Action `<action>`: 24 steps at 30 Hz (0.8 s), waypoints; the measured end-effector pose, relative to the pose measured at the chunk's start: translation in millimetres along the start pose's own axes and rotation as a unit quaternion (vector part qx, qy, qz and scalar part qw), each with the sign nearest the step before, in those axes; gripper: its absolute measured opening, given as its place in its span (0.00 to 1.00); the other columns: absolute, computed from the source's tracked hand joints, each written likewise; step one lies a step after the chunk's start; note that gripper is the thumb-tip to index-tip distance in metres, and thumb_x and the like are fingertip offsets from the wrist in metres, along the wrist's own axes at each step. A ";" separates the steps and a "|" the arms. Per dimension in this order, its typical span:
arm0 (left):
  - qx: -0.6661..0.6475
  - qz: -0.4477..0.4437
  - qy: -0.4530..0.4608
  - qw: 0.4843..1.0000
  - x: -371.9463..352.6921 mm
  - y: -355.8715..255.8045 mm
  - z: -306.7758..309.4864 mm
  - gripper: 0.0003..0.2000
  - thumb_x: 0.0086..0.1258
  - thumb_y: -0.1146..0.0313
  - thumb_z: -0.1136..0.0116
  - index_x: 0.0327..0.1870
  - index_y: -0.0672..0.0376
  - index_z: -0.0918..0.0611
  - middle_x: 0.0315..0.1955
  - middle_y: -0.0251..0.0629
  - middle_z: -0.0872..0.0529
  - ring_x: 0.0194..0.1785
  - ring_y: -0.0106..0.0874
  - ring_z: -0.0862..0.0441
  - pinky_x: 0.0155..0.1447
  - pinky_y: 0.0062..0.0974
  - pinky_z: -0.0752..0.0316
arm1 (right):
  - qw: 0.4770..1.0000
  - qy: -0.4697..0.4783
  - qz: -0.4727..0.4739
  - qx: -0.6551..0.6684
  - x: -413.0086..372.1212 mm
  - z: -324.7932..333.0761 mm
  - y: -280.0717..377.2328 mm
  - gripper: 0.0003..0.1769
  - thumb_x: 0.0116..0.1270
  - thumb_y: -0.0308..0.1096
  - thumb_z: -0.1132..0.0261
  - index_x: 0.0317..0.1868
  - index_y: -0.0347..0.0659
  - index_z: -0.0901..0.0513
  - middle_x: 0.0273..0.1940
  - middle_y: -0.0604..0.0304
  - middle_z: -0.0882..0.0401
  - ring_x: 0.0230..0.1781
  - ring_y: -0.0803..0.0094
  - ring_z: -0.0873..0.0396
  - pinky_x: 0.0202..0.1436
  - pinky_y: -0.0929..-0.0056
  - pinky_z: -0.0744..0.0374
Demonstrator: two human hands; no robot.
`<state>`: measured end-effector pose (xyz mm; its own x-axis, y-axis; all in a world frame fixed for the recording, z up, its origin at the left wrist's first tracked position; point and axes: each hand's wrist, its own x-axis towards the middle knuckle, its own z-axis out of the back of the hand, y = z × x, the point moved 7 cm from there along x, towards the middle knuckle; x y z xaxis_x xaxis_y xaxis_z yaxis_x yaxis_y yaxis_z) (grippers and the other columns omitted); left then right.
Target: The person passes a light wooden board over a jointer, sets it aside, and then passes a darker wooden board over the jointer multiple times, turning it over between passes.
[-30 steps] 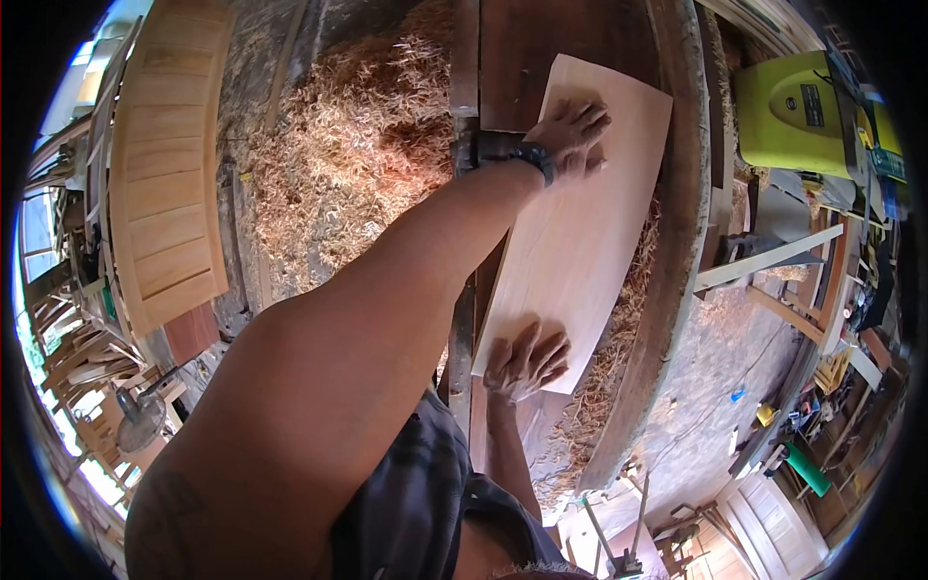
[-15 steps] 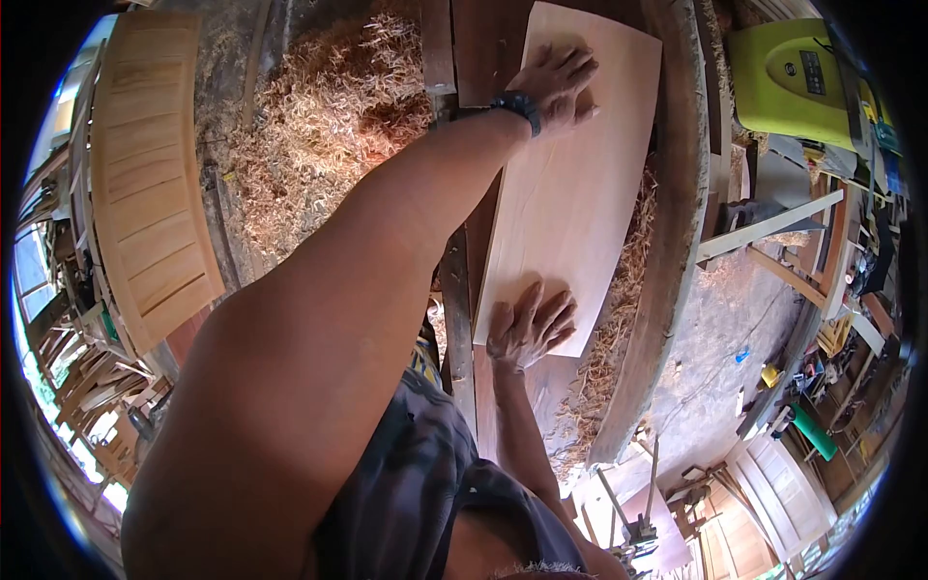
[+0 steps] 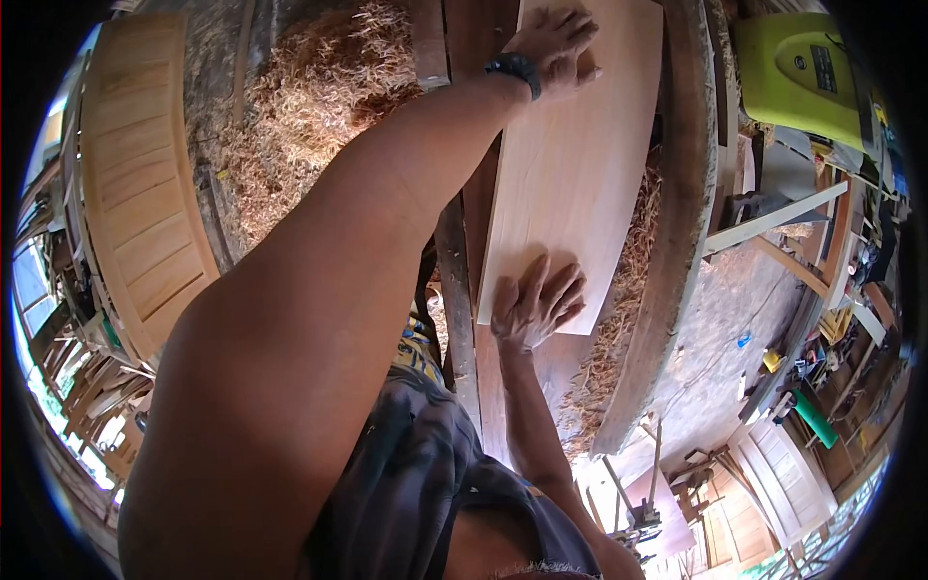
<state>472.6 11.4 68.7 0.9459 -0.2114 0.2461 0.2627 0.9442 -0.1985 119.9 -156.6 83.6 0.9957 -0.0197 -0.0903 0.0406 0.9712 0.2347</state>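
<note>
- The right hand (image 3: 527, 311) lies palm down, fingers and thumb spread well open; it touches the board without closing round anything, and its fingers point roughly to 1 o'clock.
- The left hand (image 3: 556, 56), with a dark wristband (image 3: 514, 73), is also palm down and open, in contact with the board but gripping nothing; its fingers point to about 2 o'clock.
- The pale board (image 3: 575, 184) lies directly under both hands, flat as far as can be told, its long axis running from about 12 or 1 o'clock down to 6 or 7.
- The right hand is the nearer to the board's 6 o'clock end; the left hand is well apart from it, at 12 o'clock, over the 9 o'clock side. The board's other end runs out of view.
- Beneath and beyond the 6 o'clock end is the brown worktop (image 3: 565, 365), with a strip of shavings (image 3: 607, 350) beside the board at 4 o'clock.
- A thick beam (image 3: 682, 193) runs lengthwise beyond the board's 3 o'clock side.
- From the left hand, the shavings heap (image 3: 309, 111) lies at 9 o'clock, the yellow-green case (image 3: 788, 82) at 3.
</note>
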 end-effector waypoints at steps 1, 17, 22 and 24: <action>-0.015 -0.012 0.006 1.000 3.9 3.6 -1.4 0.36 0.79 0.42 0.51 0.78 0.60 0.32 0.80 0.46 0.35 0.83 0.44 0.42 0.85 0.49 0.48 | 1.000 -0.005 0.003 0.001 2.4 0.5 1.3 0.40 0.77 0.63 0.48 0.82 0.51 0.35 0.85 0.38 0.53 0.86 0.34 0.63 0.81 0.28 0.69; -0.091 0.002 0.046 0.995 40.2 34.1 7.6 0.36 0.78 0.48 0.47 0.78 0.65 0.33 0.80 0.51 0.36 0.85 0.46 0.46 0.86 0.47 0.54 | 1.000 -0.004 0.009 -0.019 45.3 -6.2 19.0 0.40 0.78 0.62 0.49 0.83 0.52 0.36 0.85 0.38 0.53 0.86 0.33 0.62 0.81 0.28 0.69; -0.094 0.006 0.032 0.995 52.0 46.0 8.0 0.34 0.78 0.49 0.48 0.76 0.66 0.31 0.79 0.52 0.35 0.84 0.47 0.46 0.86 0.48 0.53 | 1.000 0.002 0.011 -0.025 60.7 -6.5 26.0 0.40 0.79 0.63 0.50 0.84 0.53 0.37 0.85 0.36 0.54 0.86 0.33 0.63 0.81 0.28 0.69; -0.096 0.008 0.039 0.995 56.6 49.0 7.3 0.34 0.78 0.49 0.48 0.76 0.66 0.31 0.79 0.53 0.36 0.84 0.47 0.46 0.86 0.48 0.54 | 1.000 0.004 0.013 -0.024 67.4 -6.9 28.1 0.40 0.79 0.63 0.50 0.84 0.53 0.37 0.85 0.35 0.54 0.86 0.33 0.63 0.81 0.28 0.69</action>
<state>537.5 47.5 79.9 0.9601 -0.2234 0.1683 0.2724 0.8832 -0.3817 187.6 -129.0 77.4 0.9956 0.0071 -0.0935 0.0109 0.9817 0.1901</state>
